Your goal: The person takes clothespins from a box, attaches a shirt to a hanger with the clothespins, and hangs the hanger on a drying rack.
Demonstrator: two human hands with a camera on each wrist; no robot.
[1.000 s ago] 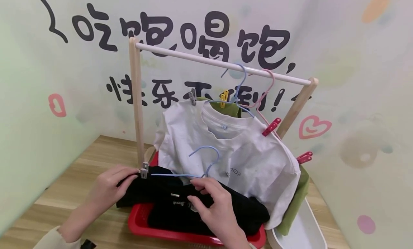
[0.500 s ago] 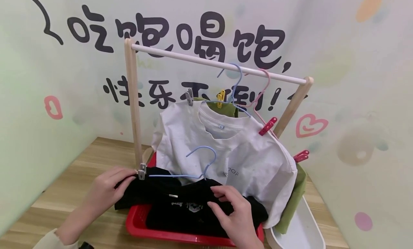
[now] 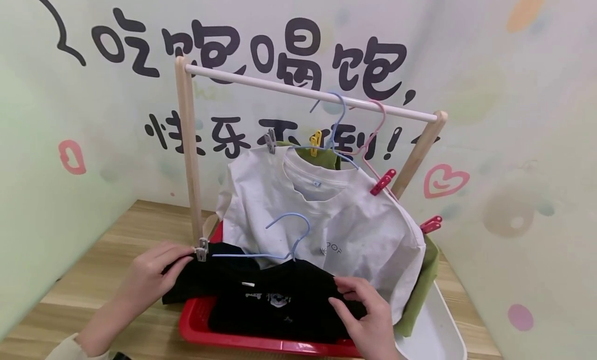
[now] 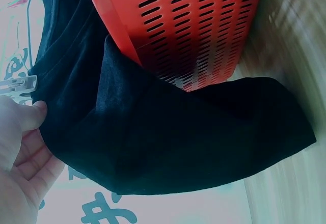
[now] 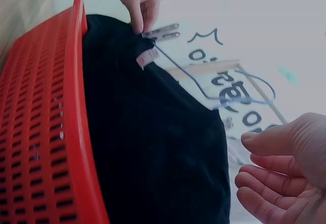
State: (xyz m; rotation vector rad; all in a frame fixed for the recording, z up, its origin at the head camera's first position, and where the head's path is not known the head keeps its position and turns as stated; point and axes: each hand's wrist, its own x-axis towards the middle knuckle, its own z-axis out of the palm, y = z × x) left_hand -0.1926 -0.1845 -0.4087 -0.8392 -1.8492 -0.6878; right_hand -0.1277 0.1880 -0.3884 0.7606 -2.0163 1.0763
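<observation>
My left hand (image 3: 151, 272) pinches the shoulder of a black T-shirt (image 3: 310, 292) between thumb and fingers. Right beside those fingertips, a grey clothespin (image 3: 202, 250) clips the cloth to a blue wire hanger (image 3: 252, 255). The hanger's other arm is hidden inside the shirt, and its hook stands up free at the neckline. My right hand (image 3: 370, 313) is at the shirt's opposite shoulder; the right wrist view shows its thumb and fingers (image 5: 272, 183) apart with nothing between them. In the left wrist view a black sleeve (image 4: 204, 137) hangs down over the basket's side.
A red perforated basket (image 3: 196, 324) stands beneath the black shirt. Behind, a white T-shirt (image 3: 298, 220) and a green garment (image 3: 422, 287) hang from a rack bar (image 3: 280, 89), with red clothespins (image 3: 383, 182) at the shoulders. A white tray (image 3: 438, 329) lies at right.
My right hand has moved right along the black shirt, from beside the hanger's neck to the far shoulder. My left hand still pinches the cloth by the grey clothespin. The view shifts slightly.
</observation>
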